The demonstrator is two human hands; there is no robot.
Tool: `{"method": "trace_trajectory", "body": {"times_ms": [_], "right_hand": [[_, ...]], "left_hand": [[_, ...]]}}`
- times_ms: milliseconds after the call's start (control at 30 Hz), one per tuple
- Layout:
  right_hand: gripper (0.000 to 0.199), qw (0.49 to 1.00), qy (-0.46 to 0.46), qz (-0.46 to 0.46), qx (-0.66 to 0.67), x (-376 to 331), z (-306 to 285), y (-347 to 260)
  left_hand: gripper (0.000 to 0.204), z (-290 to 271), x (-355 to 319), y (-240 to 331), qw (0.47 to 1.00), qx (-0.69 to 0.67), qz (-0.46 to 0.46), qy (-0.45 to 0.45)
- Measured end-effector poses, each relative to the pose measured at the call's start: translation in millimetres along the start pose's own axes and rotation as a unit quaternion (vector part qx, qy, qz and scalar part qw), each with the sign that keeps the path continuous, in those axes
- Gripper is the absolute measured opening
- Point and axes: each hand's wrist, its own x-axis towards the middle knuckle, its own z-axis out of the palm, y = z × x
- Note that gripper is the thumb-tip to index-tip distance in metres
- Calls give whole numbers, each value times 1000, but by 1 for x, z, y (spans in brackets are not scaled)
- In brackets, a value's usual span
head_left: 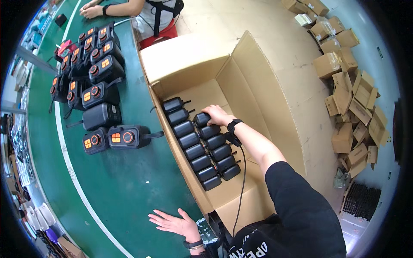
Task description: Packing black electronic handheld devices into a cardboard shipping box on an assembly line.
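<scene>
My right hand (217, 115) reaches into a large cardboard box (241, 81). Its fingers close over the end of a black box-shaped device (201, 119) at the far end of the second row. Two rows of similar black devices (188, 140) stand side by side along the box's left wall, some with short straps sticking out. Over the green table, beside the near left corner of the box, my left hand (174, 222) is open, fingers spread and holding nothing. Both wrists wear black bands, and a cable runs down from the right one.
On the green table (142, 180), several black devices with orange squares and ring-shaped knobs (128, 136) stand in a cluster at left. Another person's hands (91, 9) rest at the table's far end. Flattened and opened cartons (344, 103) pile against the right wall.
</scene>
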Motion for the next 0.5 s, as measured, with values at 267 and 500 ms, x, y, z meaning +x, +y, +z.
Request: {"method": "trace_trajectory", "body": {"times_ms": [267, 500], "right_hand": [[75, 998, -63, 9, 17, 12, 2, -31], [43, 799, 526, -158, 246, -12, -110, -208]], "left_hand": [[71, -3, 1, -3, 1000, 12, 12, 19], [74, -6, 3, -4, 1000, -1, 15, 17]]}}
